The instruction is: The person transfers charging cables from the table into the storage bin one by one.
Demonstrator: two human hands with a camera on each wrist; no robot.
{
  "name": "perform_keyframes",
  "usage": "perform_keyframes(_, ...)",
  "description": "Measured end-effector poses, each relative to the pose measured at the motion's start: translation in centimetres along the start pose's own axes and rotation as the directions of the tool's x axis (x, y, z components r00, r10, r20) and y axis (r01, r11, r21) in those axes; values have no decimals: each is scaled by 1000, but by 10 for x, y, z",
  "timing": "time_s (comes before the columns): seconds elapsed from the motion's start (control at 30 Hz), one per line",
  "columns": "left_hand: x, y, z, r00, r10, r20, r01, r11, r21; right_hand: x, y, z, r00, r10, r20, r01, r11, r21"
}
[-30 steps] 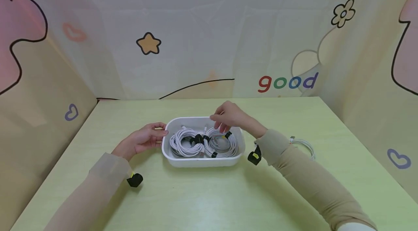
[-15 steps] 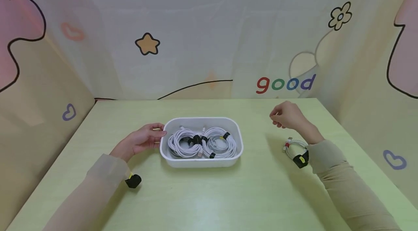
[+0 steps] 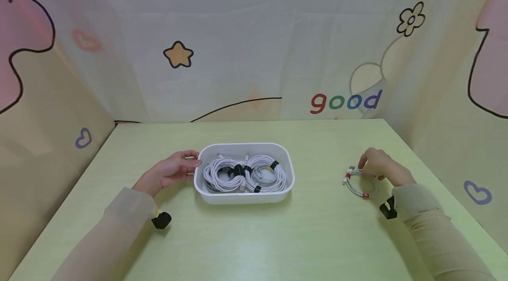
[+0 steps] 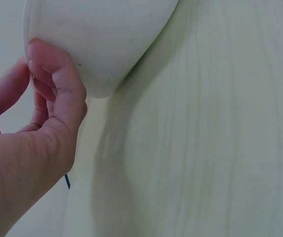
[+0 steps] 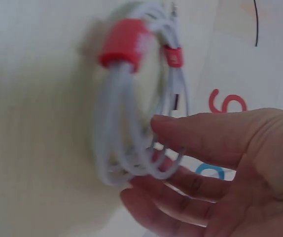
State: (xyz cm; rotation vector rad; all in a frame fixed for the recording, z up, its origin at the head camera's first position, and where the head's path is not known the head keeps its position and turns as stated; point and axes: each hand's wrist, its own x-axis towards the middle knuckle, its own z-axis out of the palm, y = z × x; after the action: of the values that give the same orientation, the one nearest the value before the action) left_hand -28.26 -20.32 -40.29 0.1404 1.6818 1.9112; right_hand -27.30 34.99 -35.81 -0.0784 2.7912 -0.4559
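My left hand holds the left end of a white plastic box, its thumb at the rim and its fingers curled against the outer wall, as the left wrist view shows. Inside the box lie bundles of coiled white USB cable with black straps. Off to the right, my right hand has its thumb and fingers around the side of a smaller coiled white USB cable. Two red ties bind this coil. Part of the coil is hidden behind the hand in the head view.
The pale wooden table carries everything. A printed curtain rises behind it and along both sides. A small black wrist device hangs under the left sleeve, and another under the right one.
My right hand has moved from over the box to the right and down to the red-tied cable, closing around its side. My left hand and the box have stayed in place.
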Motion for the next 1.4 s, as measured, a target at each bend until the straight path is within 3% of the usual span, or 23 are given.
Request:
perform_keyframes(0.17, 2, -1, 0, 1000, 2, 4, -2, 1000, -9, 3, 9, 5, 1000, -12, 18, 11, 998, 57)
perform_keyframes(0.5, 1, -1, 0, 1000, -4, -7, 4, 999, -37, 11, 15, -2, 996, -35, 85, 17, 979, 205)
perform_keyframes(0.93, 1, 0, 0, 1000, -5, -10, 4, 1000, -28, 8, 3, -12, 993, -65, 100, 26, 937, 348)
perform_keyframes(1.4, 0, 0, 0, 1000, -8, -7, 8, 1000, -20, 15, -31, -23, 993, -112, 40, 91, 934, 344)
